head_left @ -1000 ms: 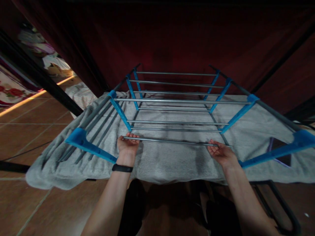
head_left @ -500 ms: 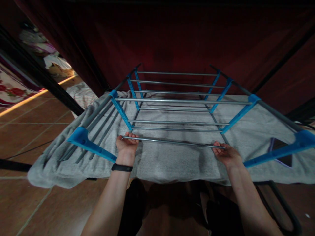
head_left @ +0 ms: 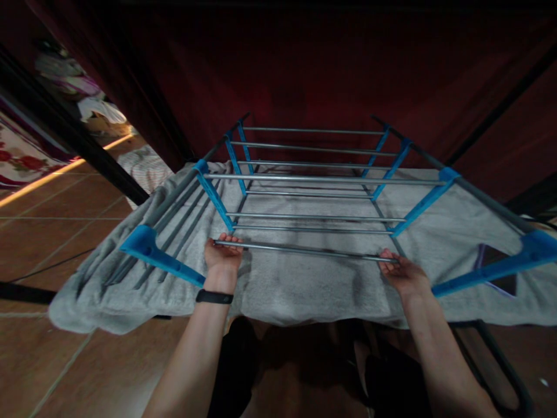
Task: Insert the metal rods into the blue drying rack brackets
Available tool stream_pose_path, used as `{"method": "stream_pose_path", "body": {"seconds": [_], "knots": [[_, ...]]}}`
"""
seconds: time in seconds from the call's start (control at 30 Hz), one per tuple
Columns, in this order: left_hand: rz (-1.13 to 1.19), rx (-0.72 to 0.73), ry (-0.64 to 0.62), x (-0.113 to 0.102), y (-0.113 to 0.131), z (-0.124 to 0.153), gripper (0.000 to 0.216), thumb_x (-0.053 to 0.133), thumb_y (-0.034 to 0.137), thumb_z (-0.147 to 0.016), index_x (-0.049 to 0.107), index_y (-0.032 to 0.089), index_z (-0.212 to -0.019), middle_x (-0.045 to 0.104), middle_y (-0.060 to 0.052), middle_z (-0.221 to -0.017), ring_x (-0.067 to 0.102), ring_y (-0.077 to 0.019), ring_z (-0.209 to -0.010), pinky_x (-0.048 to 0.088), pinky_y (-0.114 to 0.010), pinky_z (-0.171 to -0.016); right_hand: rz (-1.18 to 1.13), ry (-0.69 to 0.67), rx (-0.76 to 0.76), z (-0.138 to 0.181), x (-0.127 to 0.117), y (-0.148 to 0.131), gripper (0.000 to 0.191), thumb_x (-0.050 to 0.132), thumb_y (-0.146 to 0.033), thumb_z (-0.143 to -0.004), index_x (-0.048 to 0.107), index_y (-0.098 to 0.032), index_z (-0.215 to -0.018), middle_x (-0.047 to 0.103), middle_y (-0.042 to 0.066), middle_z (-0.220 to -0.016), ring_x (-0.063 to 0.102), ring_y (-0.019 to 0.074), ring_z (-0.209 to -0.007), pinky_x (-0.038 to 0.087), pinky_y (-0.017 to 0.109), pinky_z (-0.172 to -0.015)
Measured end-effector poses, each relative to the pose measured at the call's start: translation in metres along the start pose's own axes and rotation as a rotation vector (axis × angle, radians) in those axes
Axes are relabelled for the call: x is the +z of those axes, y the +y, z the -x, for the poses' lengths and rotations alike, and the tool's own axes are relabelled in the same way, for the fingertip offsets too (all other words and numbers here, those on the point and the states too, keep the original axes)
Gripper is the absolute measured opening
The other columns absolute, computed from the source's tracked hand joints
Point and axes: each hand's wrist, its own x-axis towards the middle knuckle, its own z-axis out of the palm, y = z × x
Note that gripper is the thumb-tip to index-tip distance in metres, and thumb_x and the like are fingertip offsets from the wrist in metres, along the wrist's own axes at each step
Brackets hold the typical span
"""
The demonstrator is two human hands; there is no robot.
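A loose grey metal rod lies across both palms, low over the cloth. My left hand has its fingers curled round the left end, and a black wristband sits on that wrist. My right hand grips the right end, palm up. In front stands a rack of metal bars joined by blue plastic side pieces. Its nearest blue pieces, left and right, reach toward my wrists, with no bar seen joining these two.
Several spare rods lie at the left on the grey cloth. A dark phone-like slab rests on the right, partly behind the blue piece. Dark red fabric hangs behind the rack. A black metal frame stands at lower right.
Both hands have barely shifted; the left has moved slightly left, the right slightly to the right along the rod. The rack stays as it was.
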Motion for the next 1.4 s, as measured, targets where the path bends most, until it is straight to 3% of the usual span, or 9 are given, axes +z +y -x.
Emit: {"method": "stream_pose_path", "body": {"seconds": [0.27, 0.5, 0.7, 0.83, 0.93, 1.07, 1.27, 1.4], "knots": [[-0.019, 0.041, 0.027, 0.005, -0.002, 0.006, 0.041, 0.029, 0.036, -0.105, 0.053, 0.021, -0.074, 0.056, 0.001, -0.060, 0.057, -0.0142, -0.051, 0.049, -0.027, -0.055, 0.008, -0.013, -0.026, -0.002, -0.002, 0.001, 0.027, 0.039, -0.005, -0.095, 0.058, -0.022, -0.086, 0.070, -0.001, -0.088, 0.070, 0.0095, -0.073, 0.062, 0.024, -0.064], [-0.068, 0.041, -0.024, 0.005, -0.008, 0.004, 0.041, 0.033, 0.031, -0.105, 0.053, 0.021, -0.070, 0.057, 0.001, -0.059, 0.061, -0.0140, -0.054, 0.051, -0.026, -0.058, 0.011, -0.022, -0.029, -0.001, -0.001, 0.002, 0.027, 0.040, -0.004, -0.095, 0.056, -0.021, -0.082, 0.069, -0.002, -0.088, 0.070, 0.0092, -0.073, 0.063, 0.024, -0.064], [-0.205, 0.035, -0.068, 0.009, -0.030, 0.007, 0.031, 0.042, 0.014, -0.099, 0.054, 0.019, -0.070, 0.060, 0.000, -0.060, 0.063, -0.0124, -0.056, 0.052, -0.024, -0.061, 0.033, -0.018, -0.031, -0.001, 0.000, 0.003, 0.030, 0.037, -0.002, -0.093, 0.057, -0.022, -0.083, 0.069, -0.001, -0.088, 0.070, 0.0101, -0.074, 0.062, 0.024, -0.062], [-0.281, 0.071, -0.134, 0.008, -0.050, 0.013, 0.019, 0.052, 0.012, -0.093, 0.058, 0.018, -0.076, 0.067, -0.002, -0.067, 0.067, -0.0134, -0.061, 0.051, -0.023, -0.060, 0.008, -0.015, -0.020, -0.003, -0.002, 0.004, 0.029, 0.037, -0.003, -0.094, 0.057, -0.021, -0.084, 0.069, -0.001, -0.087, 0.070, 0.0098, -0.074, 0.062, 0.023, -0.063], [-0.408, 0.214, -0.258, 0.005, -0.062, 0.019, 0.008, 0.065, 0.019, -0.085, 0.059, 0.018, -0.081, 0.068, 0.001, -0.070, 0.066, -0.0117, -0.061, 0.052, -0.022, -0.063, -0.014, -0.028, -0.011, -0.006, -0.003, 0.004, 0.027, 0.039, -0.005, -0.094, 0.058, -0.021, -0.085, 0.069, -0.001, -0.087, 0.070, 0.0099, -0.074, 0.062, 0.023, -0.064], [-0.584, 0.402, -0.392, 0.002, -0.074, 0.025, 0.023, 0.075, 0.036, -0.078, 0.060, 0.019, -0.083, 0.066, 0.002, -0.070, 0.066, -0.0128, -0.063, 0.052, -0.025, -0.066, -0.015, -0.032, 0.002, -0.006, -0.003, 0.004, 0.026, 0.039, -0.004, -0.094, 0.057, -0.021, -0.085, 0.067, 0.000, -0.086, 0.069, 0.0099, -0.072, 0.062, 0.023, -0.063], [-0.909, 0.660, -0.611, 0.000, -0.087, 0.030, 0.025, 0.061, 0.043, -0.092, 0.059, 0.020, -0.081, 0.068, -0.003, -0.077, 0.066, -0.0175, -0.075, 0.051, -0.030, -0.075, -0.011, -0.036, 0.028, 0.002, 0.002, 0.005, 0.028, 0.035, -0.006, -0.096, 0.057, -0.019, -0.084, 0.066, 0.001, -0.087, 0.068, 0.0115, -0.074, 0.064, 0.028, -0.061], [-1.286, 1.016, -0.736, -0.003, -0.086, 0.036, 0.021, 0.055, 0.040, -0.098, 0.063, 0.020, -0.099, 0.069, -0.009, -0.099, 0.066, -0.0235, -0.096, 0.051, -0.036, -0.086, -0.020, -0.028, 0.031, 0.003, 0.003, 0.006, 0.029, 0.033, -0.006, -0.098, 0.057, -0.019, -0.088, 0.065, 0.001, -0.088, 0.068, 0.0108, -0.074, 0.063, 0.026, -0.061]]}}
